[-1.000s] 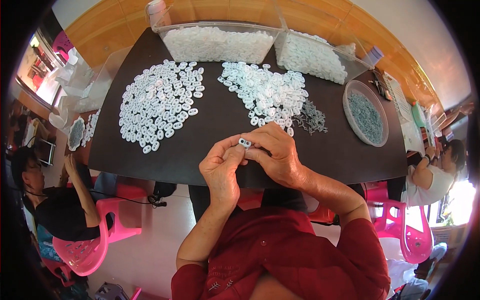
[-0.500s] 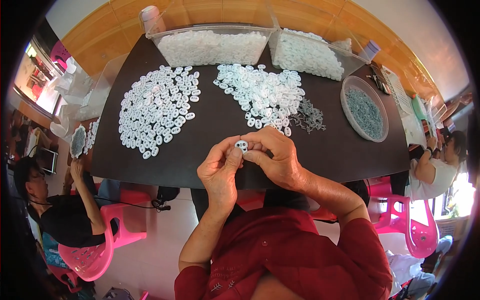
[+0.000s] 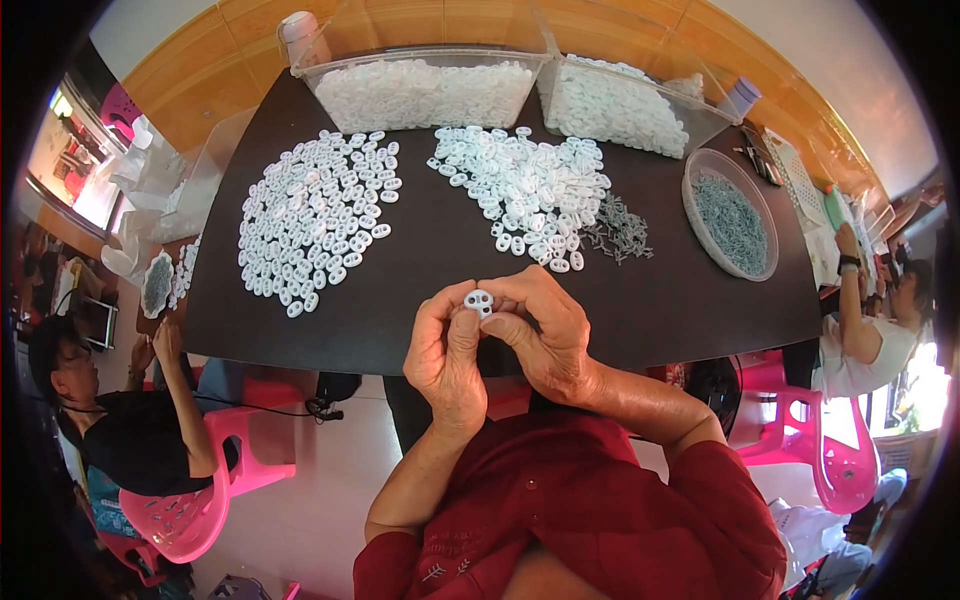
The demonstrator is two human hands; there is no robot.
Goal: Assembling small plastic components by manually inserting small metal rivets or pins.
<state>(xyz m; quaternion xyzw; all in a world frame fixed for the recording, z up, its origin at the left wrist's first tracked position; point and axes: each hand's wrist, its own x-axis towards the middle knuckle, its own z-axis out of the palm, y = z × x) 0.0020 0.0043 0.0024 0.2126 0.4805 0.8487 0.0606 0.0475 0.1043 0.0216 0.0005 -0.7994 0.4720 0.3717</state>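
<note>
Above the table's near edge, both my hands pinch one small white oval plastic piece with two holes [image 3: 479, 300]. The thumb and fingers of my left hand [image 3: 447, 350] close on its left side. My right hand [image 3: 545, 335] grips it from the right, thumb against its lower part. Past my fingers lies a heap of similar white pieces [image 3: 530, 185], with a small pile of grey screw-like pins [image 3: 622, 235] at its right. A wide spread of white two-holed pieces [image 3: 315, 215] covers the table's left part.
Clear plastic bins of white pieces [image 3: 420, 95] [image 3: 620, 108] stand along the back of the dark table [image 3: 400, 330]. A round tub of grey pins [image 3: 735, 225] sits at the right. People work on the left [image 3: 130, 420] and right [image 3: 860, 340], near pink chairs [image 3: 230, 450].
My hands, still pinching the white piece, have shifted slightly and turned it a little. The person at the right has raised an arm; the one at the left has brought both hands together.
</note>
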